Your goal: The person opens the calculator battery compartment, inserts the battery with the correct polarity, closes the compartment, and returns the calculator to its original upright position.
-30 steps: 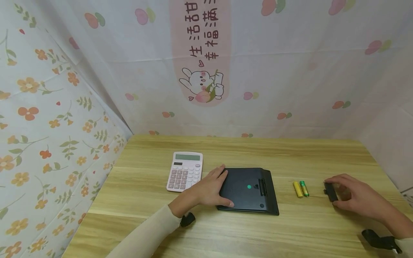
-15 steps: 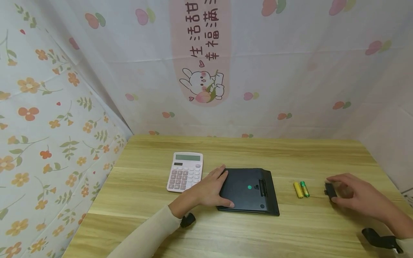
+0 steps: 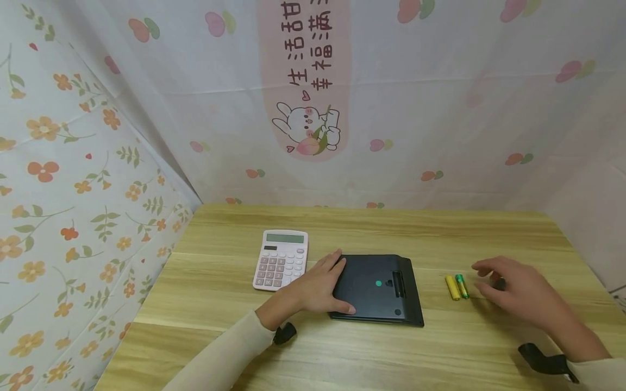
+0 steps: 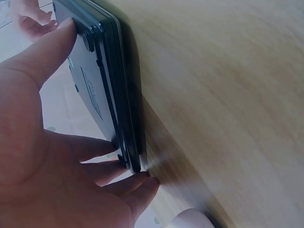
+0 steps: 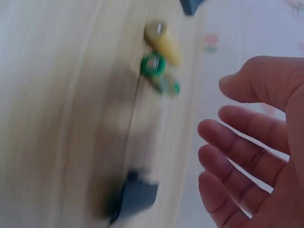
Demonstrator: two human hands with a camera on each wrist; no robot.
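Note:
A black desk calculator (image 3: 371, 285) lies face down, with its battery slot (image 3: 399, 284) uncovered near the right end. My left hand (image 3: 318, 285) holds it by the left end, thumb on the near edge and fingers at the far edge; the left wrist view shows thumb (image 4: 52, 50) and fingers spanning the casing. Two small batteries lie side by side, a yellow one (image 3: 452, 288) and a green-ended one (image 3: 462, 286). My right hand (image 3: 520, 290) hovers right of them with parted fingers, holding nothing. A small black battery cover (image 5: 137, 197) rests on the table below it, mostly hidden in the head view.
A white calculator (image 3: 281, 260) lies face up on the left, partly behind my left forearm. Everything sits on a wooden table (image 3: 391, 358). Patterned cloth (image 3: 440, 108) hangs along the back and left sides.
My right hand has let go of the black battery cover and moved left toward the batteries. My left hand and the black calculator have stayed in place.

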